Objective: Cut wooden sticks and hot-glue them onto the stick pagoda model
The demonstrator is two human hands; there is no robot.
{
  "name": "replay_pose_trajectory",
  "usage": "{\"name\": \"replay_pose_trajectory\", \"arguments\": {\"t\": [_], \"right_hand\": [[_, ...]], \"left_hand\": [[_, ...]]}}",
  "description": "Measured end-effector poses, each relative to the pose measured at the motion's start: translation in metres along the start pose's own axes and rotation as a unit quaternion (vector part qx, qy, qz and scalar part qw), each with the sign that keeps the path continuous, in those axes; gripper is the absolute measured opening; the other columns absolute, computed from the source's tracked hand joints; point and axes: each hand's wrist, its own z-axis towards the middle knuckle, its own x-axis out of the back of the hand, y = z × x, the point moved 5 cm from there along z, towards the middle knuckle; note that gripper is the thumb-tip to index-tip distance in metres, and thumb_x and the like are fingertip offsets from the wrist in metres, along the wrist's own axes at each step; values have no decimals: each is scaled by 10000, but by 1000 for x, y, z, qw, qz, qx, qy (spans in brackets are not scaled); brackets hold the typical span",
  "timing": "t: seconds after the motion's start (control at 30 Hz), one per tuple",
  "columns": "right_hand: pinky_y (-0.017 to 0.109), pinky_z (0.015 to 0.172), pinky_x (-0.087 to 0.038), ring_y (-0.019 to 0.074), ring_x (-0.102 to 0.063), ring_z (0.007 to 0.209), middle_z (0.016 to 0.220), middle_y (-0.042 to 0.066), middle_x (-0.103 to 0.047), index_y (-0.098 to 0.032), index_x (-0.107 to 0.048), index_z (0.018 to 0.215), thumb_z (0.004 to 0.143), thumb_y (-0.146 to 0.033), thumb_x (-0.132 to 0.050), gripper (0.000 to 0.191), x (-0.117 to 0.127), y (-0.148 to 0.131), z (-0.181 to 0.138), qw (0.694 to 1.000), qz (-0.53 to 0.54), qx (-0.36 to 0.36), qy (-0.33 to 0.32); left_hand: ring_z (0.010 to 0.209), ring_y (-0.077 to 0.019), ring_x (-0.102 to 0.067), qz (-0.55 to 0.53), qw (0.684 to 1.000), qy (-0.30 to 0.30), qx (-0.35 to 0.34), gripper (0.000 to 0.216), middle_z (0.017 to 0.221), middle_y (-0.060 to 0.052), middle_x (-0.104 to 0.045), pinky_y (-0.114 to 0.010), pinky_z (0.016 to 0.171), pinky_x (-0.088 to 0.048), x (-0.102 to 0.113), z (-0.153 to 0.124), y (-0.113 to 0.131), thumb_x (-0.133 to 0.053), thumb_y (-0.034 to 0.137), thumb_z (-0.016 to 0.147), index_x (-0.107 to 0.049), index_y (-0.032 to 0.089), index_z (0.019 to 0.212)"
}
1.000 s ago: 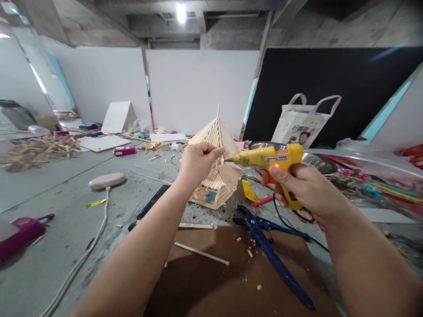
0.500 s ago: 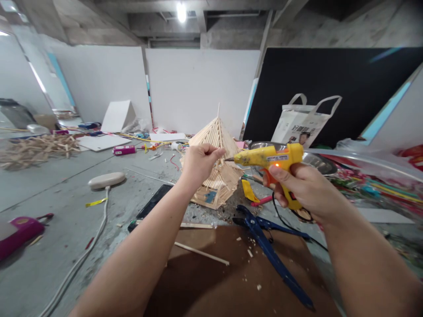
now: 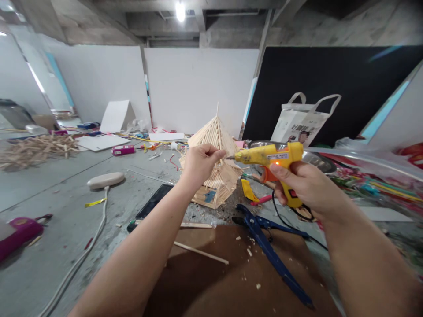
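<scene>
My right hand (image 3: 306,189) grips a yellow hot glue gun (image 3: 274,160); its orange lamp is lit and my index finger rests at the trigger. The nozzle points left, almost touching the fingertips of my left hand (image 3: 200,165). That hand is closed in a pinch on something too small to make out. Both hands are raised in front of a cone-roofed model house of wooden sticks (image 3: 216,165) standing on the grey floor.
Blue-handled cutters (image 3: 269,251) and loose wooden sticks (image 3: 201,252) lie on a brown board (image 3: 211,286) near me. A pile of sticks (image 3: 35,149) is far left, a white cable and pad (image 3: 105,180) to the left, a metal bowl (image 3: 317,160) and paper bag (image 3: 306,121) at right.
Almost nothing has moved. Both hands hold the same pose, with the glue gun's nozzle edging slightly closer to my left fingertips.
</scene>
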Motion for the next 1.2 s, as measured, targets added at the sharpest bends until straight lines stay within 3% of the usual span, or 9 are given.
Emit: {"name": "replay_pose_trajectory", "arguments": {"t": [0.5, 1.2], "right_hand": [[221, 317, -331, 73, -440, 296, 478, -46, -479, -192, -519, 702, 719, -401, -534, 210, 5, -5, -3, 999, 9, 24, 25], [231, 315, -368, 62, -447, 313, 693, 26, -588, -174, -509, 741, 696, -418, -549, 251, 9, -3, -1, 999, 13, 19, 29]], "left_hand": [[439, -56, -356, 39, 999, -3, -28, 176, 455, 36, -451, -208, 433, -262, 0, -2, 6, -565, 295, 665, -580, 147, 571], [435, -58, -336, 44, 998, -5, -37, 167, 445, 42, -428, -211, 432, -254, 0, -3, 7, -577, 311, 651, -615, 157, 599]]}}
